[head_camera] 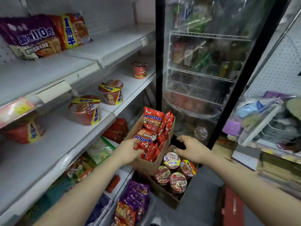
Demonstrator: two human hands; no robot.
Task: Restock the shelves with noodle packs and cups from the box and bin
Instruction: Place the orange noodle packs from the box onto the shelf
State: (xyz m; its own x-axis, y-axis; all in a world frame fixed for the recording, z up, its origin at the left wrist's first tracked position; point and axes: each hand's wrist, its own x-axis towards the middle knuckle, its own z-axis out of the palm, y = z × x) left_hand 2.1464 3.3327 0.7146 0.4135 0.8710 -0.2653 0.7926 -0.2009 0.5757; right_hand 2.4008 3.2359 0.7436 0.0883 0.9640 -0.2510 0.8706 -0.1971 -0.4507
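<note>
Our left hand [130,148] grips a red noodle pack [144,139] lying flat atop the upright packs in the cardboard box [146,165], long axis pointing away rightward. Our right hand [191,148] hovers loose, fingers spread, just above the noodle cups [171,174]

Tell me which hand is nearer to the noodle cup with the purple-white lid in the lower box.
Right. The right hand hovers just above and right of the noodle cup; the left hand is farther left, on red noodle packs in the upper box.
</note>
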